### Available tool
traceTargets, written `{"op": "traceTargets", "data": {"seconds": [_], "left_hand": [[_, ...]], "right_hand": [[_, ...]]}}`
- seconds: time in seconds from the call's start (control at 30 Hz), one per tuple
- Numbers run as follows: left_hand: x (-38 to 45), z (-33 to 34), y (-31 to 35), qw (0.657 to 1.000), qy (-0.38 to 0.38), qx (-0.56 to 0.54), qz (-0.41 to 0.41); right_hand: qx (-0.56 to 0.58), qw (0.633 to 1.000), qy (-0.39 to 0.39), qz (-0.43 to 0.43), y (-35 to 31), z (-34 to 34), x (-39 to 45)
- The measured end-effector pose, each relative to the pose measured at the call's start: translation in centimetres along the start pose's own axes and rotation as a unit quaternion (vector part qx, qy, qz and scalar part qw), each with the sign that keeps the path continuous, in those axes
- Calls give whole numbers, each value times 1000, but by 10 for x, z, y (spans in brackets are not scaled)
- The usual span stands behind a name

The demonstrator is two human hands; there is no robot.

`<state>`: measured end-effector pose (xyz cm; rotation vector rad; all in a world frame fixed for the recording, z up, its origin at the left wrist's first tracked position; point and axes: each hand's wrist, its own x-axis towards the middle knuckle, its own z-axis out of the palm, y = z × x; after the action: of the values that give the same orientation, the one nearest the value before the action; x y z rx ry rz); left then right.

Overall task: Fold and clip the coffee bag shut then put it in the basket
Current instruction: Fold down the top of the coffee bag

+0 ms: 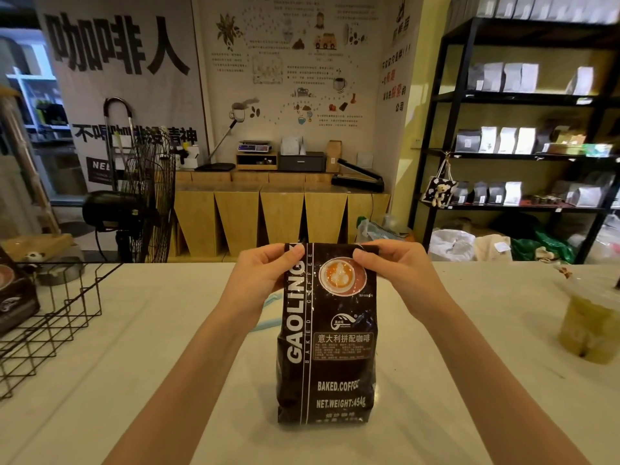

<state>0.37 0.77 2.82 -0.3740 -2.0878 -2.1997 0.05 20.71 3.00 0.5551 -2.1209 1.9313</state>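
Both forearms reach in over the table's near edge. My left hand [265, 268] and right hand [392, 266] pinch the top corners of the coffee bag [327, 333], thumbs on its front (black, upright, mid-table). At the left edge stands the wire basket [50, 317], well apart, with another dark bag [15, 297] inside.

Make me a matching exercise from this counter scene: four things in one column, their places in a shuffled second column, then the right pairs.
Things:
1. coffee bag
2. wire basket
3. plastic cup
4. left hand

Places:
A. far right of the counter
B. upright at centre of the counter
C. pinching the bag's top left corner
D. left edge of the counter

Pairs: 1-B, 2-D, 3-A, 4-C
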Motion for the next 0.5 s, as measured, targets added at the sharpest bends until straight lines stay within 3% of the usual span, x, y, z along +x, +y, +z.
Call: {"op": "traceTargets", "data": {"seconds": [0.17,0.4,0.5], "left_hand": [[-1,6,-6,999,40,-14,34],[-1,10,-11,997,54,-62,15],[0,9,-13,998,54,-34,24]], "right_hand": [[37,999,25,4,4,3,-1],[65,996,36,47,11,6,3],[69,995,32,64,14,6,5]]}}
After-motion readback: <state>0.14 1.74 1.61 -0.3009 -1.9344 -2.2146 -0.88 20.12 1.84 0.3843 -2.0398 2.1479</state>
